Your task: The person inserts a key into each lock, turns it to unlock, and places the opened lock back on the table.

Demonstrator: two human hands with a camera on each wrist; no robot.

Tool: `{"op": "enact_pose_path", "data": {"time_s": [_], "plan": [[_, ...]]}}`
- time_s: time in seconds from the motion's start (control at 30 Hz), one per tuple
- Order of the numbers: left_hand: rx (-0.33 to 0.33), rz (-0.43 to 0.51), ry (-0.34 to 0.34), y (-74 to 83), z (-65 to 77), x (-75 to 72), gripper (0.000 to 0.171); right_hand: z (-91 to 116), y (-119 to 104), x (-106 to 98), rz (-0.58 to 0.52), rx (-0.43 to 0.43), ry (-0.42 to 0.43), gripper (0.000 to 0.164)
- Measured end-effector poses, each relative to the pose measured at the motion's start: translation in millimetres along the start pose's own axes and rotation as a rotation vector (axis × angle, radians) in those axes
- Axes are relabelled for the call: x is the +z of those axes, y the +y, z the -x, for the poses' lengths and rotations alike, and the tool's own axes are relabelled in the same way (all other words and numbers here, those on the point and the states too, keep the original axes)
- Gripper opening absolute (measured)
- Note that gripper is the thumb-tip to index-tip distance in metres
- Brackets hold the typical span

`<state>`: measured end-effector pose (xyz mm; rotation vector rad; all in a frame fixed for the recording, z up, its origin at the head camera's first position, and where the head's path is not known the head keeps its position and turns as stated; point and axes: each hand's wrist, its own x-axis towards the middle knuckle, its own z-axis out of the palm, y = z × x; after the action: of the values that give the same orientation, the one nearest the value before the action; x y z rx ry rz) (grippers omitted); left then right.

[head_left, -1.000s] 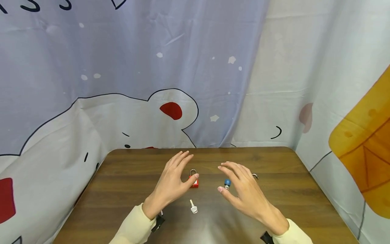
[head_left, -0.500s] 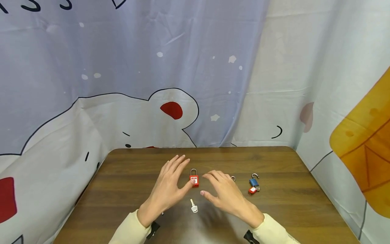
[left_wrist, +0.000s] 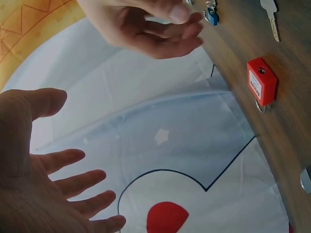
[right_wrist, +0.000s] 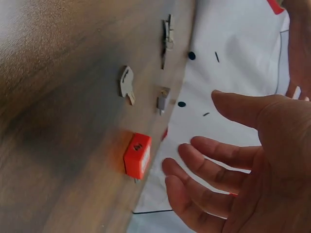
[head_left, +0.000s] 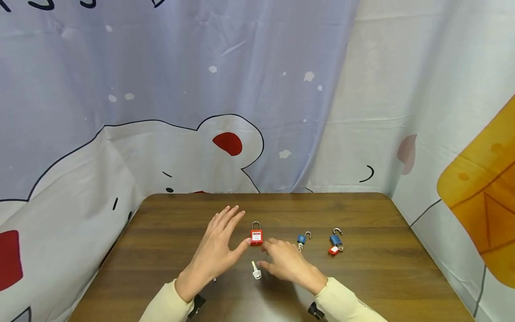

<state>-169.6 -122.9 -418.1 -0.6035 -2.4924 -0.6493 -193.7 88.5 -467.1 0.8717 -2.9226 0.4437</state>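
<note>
A red padlock (head_left: 256, 238) with a white label and closed shackle lies mid-table. In front of it is a single key (head_left: 256, 273) with a pale head. My left hand (head_left: 215, 250) hovers left of the padlock, fingers spread and holding nothing; its thumb tip overlaps the padlock's edge in the head view. My right hand (head_left: 287, 260) is just right of the key, thumb near it, fingers loosely bent. Nothing lies between the right fingers (right_wrist: 209, 165) in the right wrist view, where the red padlock (right_wrist: 138, 156) and the key (right_wrist: 127, 83) lie beyond them.
To the right lie a blue padlock (head_left: 301, 239) with an open shackle and keys, and another blue padlock (head_left: 335, 241) with a red tag. The right wrist view shows a small grey padlock (right_wrist: 163, 99) and a bunch of keys (right_wrist: 168, 36). A printed curtain (head_left: 181, 89) hangs behind the table.
My right hand has moved left and down from the blue padlocks toward the key, uncovering both of them. My left hand has drawn slightly left and back from the red padlock.
</note>
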Motion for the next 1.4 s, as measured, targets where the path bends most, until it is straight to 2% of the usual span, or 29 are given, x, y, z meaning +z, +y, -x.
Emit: {"op": "enact_pose_path", "data": {"time_s": [0.33, 0.57, 0.83, 1.17, 1.4], "plan": [[0.031, -0.051, -0.016, -2.4, 10.2, 6.6, 0.067, -8.6, -5.4, 21.3, 0.039, 0.053, -0.083, 0.030], [0.008, -0.057, -0.063, -3.2, 16.0, 9.3, 0.066, -10.0, -7.4, 37.8, 0.051, 0.112, -0.134, 0.038], [-0.018, -0.047, -0.096, -3.7, 19.6, 11.0, 0.066, -9.1, -10.5, 45.9, 0.005, 0.165, -0.123, 0.047], [-0.005, -0.058, -0.055, -5.9, 23.1, 16.1, 0.065, -9.0, -6.8, 52.4, 0.001, 0.150, -0.108, 0.037], [-0.006, -0.062, -0.059, -6.9, 25.0, 17.1, 0.063, -6.8, -6.9, 50.4, -0.029, 0.156, -0.114, 0.030]]}}
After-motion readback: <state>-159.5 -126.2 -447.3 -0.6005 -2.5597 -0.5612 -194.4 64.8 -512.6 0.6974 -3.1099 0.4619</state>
